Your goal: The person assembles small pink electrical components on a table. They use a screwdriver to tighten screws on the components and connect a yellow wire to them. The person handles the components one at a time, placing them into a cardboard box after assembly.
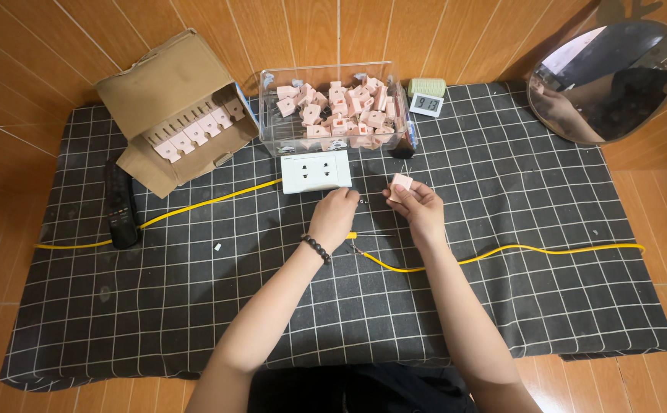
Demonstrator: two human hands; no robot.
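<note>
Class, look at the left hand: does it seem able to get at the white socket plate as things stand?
Probably yes. The left hand lies just below the socket plate, and only bare cloth shows between them, though what its curled fingers hold is hidden.

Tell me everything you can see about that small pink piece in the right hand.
The small pink piece is a pale, blocky part that looks like plastic, matching the pieces heaped in the clear bin behind it. The right hand pinches it at the fingers, raised just above the checked cloth, right of the white socket plate. Finer detail is too small to tell.
</note>
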